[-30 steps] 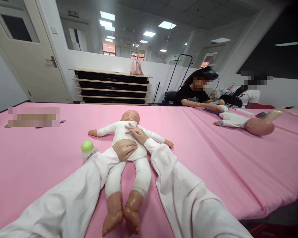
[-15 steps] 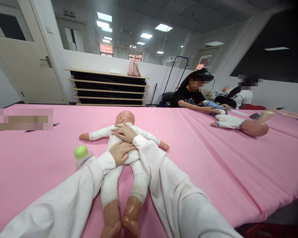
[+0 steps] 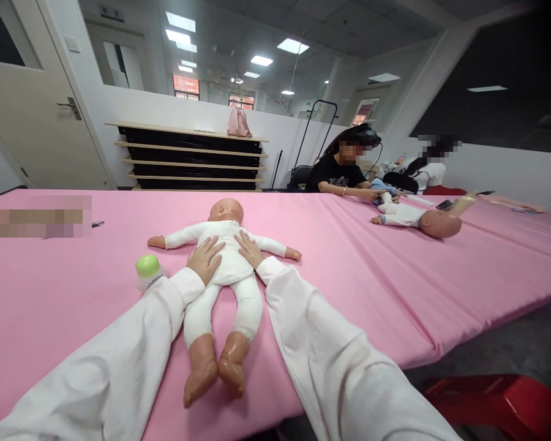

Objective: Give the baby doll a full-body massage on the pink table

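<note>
Bare hands on a training doll, seen from the wearer's head. The baby doll with a white cloth body and smooth tan plastic head, hands and feet [image 3: 229, 254] lies stretched out on a smooth pink table cover [image 3: 73, 294], its head away from the wearer, its feet toward the wearer and its arms spread to either side. The left hand [image 3: 206, 260] lies against the left flank of the doll's torso, fingers extended, slightly parted and released, pointing inward and up toward the chest. The right hand [image 3: 250, 250] lies on the opposite flank, its fingers likewise straight, parted and released. The hands are apart, with a strip of white cloth torso exposed between them. Loose, pale long sleeves [image 3: 114, 343] cover both forearms, which flank the doll's legs.

Left of the doll, near its arm, stands a squat translucent container with a rounded lime-green lid [image 3: 147, 267], partly hidden by the left sleeve. Well to the right of the doll lies a second tan-headed doll in white clothing [image 3: 441, 224]; behind it a person in a black T-shirt [image 3: 336, 174] reaches toward its legs, near a bundle of light-blue cloth [image 3: 382, 186]. Beyond the doll's head, a pale pink backpack [image 3: 239, 124] rests on a stack of pale boards and black layers [image 3: 190, 150]. A red plastic stool [image 3: 509, 398] stands below table level, right of the doll.
</note>
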Tool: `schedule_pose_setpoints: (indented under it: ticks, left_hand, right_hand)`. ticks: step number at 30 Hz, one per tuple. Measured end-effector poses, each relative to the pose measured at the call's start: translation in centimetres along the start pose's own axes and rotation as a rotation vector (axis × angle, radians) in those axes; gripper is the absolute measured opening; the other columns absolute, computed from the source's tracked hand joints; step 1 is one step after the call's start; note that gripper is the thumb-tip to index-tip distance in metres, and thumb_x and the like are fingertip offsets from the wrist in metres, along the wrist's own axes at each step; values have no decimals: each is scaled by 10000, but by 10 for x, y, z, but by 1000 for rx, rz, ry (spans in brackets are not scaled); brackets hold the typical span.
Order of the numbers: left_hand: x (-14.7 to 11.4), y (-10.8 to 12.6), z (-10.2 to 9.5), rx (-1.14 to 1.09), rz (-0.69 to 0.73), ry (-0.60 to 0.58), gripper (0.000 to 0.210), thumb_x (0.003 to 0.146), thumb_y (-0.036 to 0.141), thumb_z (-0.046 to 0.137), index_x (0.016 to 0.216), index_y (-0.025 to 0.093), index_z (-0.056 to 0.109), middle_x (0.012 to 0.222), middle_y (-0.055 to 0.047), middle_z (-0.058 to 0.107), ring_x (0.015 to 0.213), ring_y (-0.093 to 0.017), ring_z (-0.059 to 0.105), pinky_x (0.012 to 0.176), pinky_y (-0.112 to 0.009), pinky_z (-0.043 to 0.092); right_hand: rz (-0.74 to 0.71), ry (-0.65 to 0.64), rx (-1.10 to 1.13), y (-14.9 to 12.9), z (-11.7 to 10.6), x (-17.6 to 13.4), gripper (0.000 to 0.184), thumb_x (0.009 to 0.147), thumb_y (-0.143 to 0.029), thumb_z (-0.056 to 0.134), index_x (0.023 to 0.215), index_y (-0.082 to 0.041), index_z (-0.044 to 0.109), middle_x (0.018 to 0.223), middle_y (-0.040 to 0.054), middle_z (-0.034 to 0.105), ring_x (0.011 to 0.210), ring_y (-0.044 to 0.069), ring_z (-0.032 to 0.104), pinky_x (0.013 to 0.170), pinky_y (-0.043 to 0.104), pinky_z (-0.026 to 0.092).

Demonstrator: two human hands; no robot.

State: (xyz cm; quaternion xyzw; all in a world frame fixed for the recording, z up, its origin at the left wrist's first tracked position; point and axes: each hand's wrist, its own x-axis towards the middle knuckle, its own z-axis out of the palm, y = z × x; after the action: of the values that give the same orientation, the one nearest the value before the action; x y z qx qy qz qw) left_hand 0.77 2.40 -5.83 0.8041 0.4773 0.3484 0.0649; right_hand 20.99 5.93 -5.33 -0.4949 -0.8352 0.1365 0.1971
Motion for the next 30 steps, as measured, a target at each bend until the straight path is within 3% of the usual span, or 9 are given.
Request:
schedule_pose_setpoints:
  ticks: [4, 9, 14, 18, 20, 22, 24, 27, 30]
  left_hand:
    - [-7, -16, 7, -103, -79, 39, 496, 826, 420, 378, 1272, 206, 414, 1405, -72, 287, 1314, -282, 181, 1046, -510, 215]
    - [-28, -14, -6, -198, -123, 47, 543, 839, 453, 332, 1306, 178, 361, 1419, -94, 246, 1312, -255, 200, 1068, -469, 206]
    - [-67, 12, -26, -183, 41, -4, 534, 839, 444, 346, 1310, 193, 360, 1405, -82, 283, 1319, -240, 178, 1059, -480, 197]
    - [-99, 39, -41, -179, 284, -157, 345, 860, 306, 338, 1101, 246, 578, 1255, -48, 503, 1276, -225, 299, 1052, -493, 180]
    - [-108, 49, -49, -220, 384, -226, 322, 855, 244, 334, 998, 250, 623, 1030, -31, 646, 1165, -191, 455, 1049, -466, 205]
    - [-111, 54, -53, -283, 423, -245, 311, 848, 225, 339, 958, 235, 631, 920, -28, 676, 1015, -163, 564, 1013, -418, 291]
    - [-107, 52, -53, -332, 383, -198, 297, 850, 231, 351, 929, 213, 636, 932, -44, 672, 941, -155, 593, 947, -371, 374]
    - [-97, 38, -46, -311, 222, -56, 287, 858, 262, 371, 910, 200, 646, 977, -59, 658, 995, -176, 566, 903, -359, 413]
    - [-92, 23, -37, -217, 146, -11, 304, 853, 317, 386, 1002, 218, 632, 1111, -62, 605, 1088, -206, 509, 941, -411, 385]
  right_hand:
    - [45, 6, 43, -1, 2, -27, 486, 909, -324, 231, 1371, -177, 200, 1448, 93, 117, 1337, 176, 93, 1070, 449, 181]
    - [124, -10, 197, -16, -8, -64, 535, 909, -392, 178, 1378, -135, 173, 1439, 120, 145, 1324, 204, 157, 1064, 440, 198]
    - [76, 3, 254, -46, -6, -94, 686, 855, -524, 269, 1394, -163, 46, 1455, 111, 6, 1339, 215, -21, 1072, 505, 78]
    - [-86, -67, 139, -66, -4, -122, 727, 829, -500, 376, 1390, -133, 95, 1449, 134, -66, 1329, 244, -100, 1053, 535, 54]
    - [-271, -112, 106, -75, -9, -135, 530, 863, -407, 350, 1332, -164, 314, 1448, 123, 126, 1343, 234, 18, 1055, 528, 40]
    - [-475, -163, 107, -82, -16, -141, 370, 884, -308, 316, 1185, -207, 506, 1316, 88, 435, 1299, 189, 258, 1070, 489, 55]
    - [-573, -180, 149, -86, -23, -137, 337, 888, -263, 303, 1074, -204, 578, 1097, 65, 614, 1127, 142, 487, 1062, 417, 190]
    - [-534, -101, 219, -81, -28, -114, 342, 883, -298, 327, 1008, -147, 607, 972, 94, 655, 944, 137, 580, 906, 317, 411]
    - [-522, -47, 218, -68, -26, -93, 351, 881, -318, 341, 987, -135, 621, 1002, 101, 648, 979, 148, 568, 884, 316, 428]
